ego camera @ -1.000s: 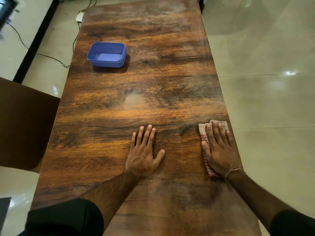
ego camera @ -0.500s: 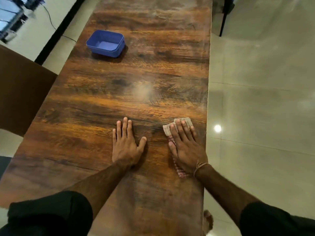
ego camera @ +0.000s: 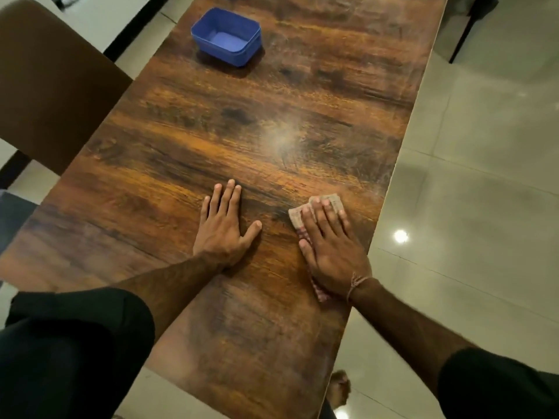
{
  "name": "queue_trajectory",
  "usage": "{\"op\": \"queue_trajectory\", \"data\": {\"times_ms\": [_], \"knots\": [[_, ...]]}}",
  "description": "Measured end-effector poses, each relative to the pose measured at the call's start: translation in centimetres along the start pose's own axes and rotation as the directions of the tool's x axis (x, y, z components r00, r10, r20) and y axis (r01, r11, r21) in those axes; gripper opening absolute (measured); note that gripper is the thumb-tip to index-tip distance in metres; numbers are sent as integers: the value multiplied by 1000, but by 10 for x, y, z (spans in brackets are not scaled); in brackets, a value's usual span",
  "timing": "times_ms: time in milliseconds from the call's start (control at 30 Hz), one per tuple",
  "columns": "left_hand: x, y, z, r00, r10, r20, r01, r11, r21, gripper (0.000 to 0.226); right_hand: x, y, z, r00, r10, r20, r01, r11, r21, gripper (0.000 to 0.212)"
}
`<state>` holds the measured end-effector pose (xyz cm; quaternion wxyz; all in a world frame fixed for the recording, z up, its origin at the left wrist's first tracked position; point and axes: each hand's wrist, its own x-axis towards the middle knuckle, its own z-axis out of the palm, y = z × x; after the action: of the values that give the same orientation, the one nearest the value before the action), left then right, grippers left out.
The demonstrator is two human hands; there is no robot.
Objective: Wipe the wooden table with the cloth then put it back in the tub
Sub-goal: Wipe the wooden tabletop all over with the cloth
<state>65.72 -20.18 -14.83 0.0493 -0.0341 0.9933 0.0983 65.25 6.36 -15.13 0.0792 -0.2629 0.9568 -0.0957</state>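
Over the last second the right hand (ego camera: 332, 252) has slid the cloth (ego camera: 295, 218) in from the table's (ego camera: 302, 86) right edge towards the left hand (ego camera: 225, 228), so a strip of bare wood now shows on its outer side, while the left hand has kept its place. The right hand lies flat on the cloth with straight fingers, pressing it to the wood rather than gripping it; the cloth peeks out past the fingertips, beside the thumb and below the wrist. The left hand is also spread flat, palm down on bare wood just beside the right one, holding nothing. The blue tub (ego camera: 230, 55) stands well beyond the fingertips of the left hand, far up the table, with nothing visible inside. By my reading the wiping is under way but far from done: only the patch around the hands seems covered, a hazy smear remains ahead of the right fingertips, and the cloth's return to the tub is not yet begun.
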Motion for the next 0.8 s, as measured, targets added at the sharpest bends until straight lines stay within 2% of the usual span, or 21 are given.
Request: {"op": "queue_trajectory", "data": {"times_ms": [100, 167, 233, 333, 400, 467, 567, 633, 733, 800], "knots": [[0, 2, 1, 1000, 7, 8, -7, 1000, 1, 96, -13, 6, 0, 965, -247, 91, 251, 968, -29, 66], [1, 1, 1, 1000, -2, 5, 2, 1000, -2, 95, 0, 20, -6, 932, -337, 130, 345, 938, -36, 65], [1, 1, 3, 1000, -1, 1, 1, 1000, -4, 95, 22, 32, -13, 944, -309, 115, 318, 946, -68, 66], [0, -1, 4, 1000, 0, 2, 0, 1000, -21, 95, 45, 30, -19, 990, -119, 74, 125, 989, -82, 67], [0, -1, 3, 1000, 2, -1, -2, 1000, -25, 95, 44, 19, -17, 997, -47, 62, 50, 998, -47, 67], [0, 0, 3, 1000, -4, -9, 4, 1000, -31, 95, 34, 16, -16, 982, -151, 110, 155, 987, -35, 67], [0, 1, 3, 1000, -13, -10, 12, 999, -33, 94, 30, 36, -21, 879, -413, 237, 431, 902, -27, 66], [1, 0, 3, 999, -32, -10, 32, 999, -37, 94, 51, 56, -27, 853, -466, 235, 490, 870, -54, 65], [2, 1, 3, 986, -164, -18, 162, 984, -71, 97, 90, 75, -37, 945, -290, 152, 307, 946, -104, 67], [4, 2, 1, 959, -280, -40, 275, 956, -107, 97, 104, 71, -38, 976, -173, 136, 184, 980, -79, 68]]}}
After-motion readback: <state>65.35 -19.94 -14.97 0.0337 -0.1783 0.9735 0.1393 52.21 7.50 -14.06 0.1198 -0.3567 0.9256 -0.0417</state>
